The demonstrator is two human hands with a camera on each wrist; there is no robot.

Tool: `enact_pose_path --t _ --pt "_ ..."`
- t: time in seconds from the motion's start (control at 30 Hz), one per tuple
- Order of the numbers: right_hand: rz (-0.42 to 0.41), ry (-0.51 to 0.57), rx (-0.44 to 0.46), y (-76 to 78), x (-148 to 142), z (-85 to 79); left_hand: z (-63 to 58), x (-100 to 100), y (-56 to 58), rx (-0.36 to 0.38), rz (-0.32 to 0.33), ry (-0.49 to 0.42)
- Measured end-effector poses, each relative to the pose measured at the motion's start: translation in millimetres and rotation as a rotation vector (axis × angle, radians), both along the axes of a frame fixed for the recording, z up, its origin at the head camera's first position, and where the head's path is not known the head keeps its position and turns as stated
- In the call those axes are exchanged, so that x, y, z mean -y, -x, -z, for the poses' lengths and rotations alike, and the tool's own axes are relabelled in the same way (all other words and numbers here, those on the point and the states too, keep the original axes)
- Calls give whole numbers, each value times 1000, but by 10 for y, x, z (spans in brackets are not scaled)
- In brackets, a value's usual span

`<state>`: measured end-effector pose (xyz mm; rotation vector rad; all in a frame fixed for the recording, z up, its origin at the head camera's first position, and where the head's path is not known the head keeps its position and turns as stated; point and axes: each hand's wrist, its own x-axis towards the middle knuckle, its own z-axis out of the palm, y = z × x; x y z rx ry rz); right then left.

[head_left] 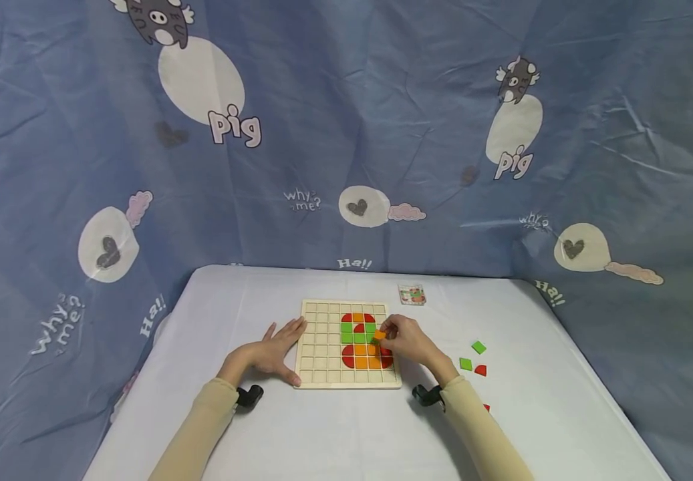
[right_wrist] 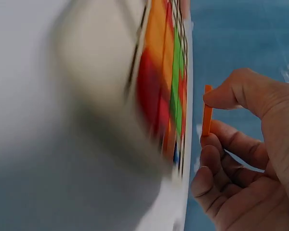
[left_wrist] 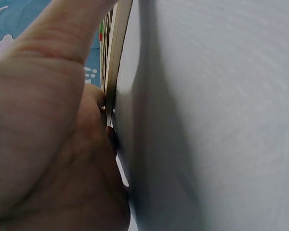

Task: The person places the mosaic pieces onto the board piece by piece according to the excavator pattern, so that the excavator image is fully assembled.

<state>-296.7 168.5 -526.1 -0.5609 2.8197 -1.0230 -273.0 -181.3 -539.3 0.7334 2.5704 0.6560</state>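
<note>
Head view: the square-celled grid board (head_left: pixel 316 347), pale and wood-like, lies flat on a smooth white table covering (head_left: pixel 298 434). Left hand (head_left: pixel 270 352) rests against the board's 9 o'clock edge, fingers extended and spread. Right hand (head_left: pixel 407 339) pinches an orange tile (head_left: pixel 379 335) between thumb and fingers, above the board's 3 o'clock side; the right wrist view shows this tile edge-on, thin and flat. Seated tiles (head_left: pixel 361 362), square in green and orange, quarter-round in red, fill cells on the same side. Off the board at 3 o'clock: two green square tiles (head_left: pixel 479 347) and a red quarter-round tile (head_left: pixel 481 371). Printed card (head_left: pixel 411 294), at 2 o'clock: print too small to read. Creased blue fabric curtain (head_left: pixel 322 147): lettering "pig" at 11 and 1 o'clock, "Ha!!" at 12 o'clock.
</note>
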Motion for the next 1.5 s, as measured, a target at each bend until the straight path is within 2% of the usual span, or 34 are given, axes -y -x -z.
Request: enact_pose_path --t 0.23,0.53,0.9,1.17,1.3,1.5 --pt "-116 -33 -23 210 544 -4 -9 -17 16 -9 1 11" --pt "-177 -54 -2 350 829 56 14 7 30 7 11 22" --pt "-220 -118 -49 425 936 102 59 0 49 7 -7 28" --pt "-208 -143 5 435 965 33 47 -9 43 6 -8 30" --pt "-202 -107 13 418 938 37 53 -14 51 3 -5 33" --pt "-188 28 19 317 727 -33 52 -14 51 -3 -10 33"
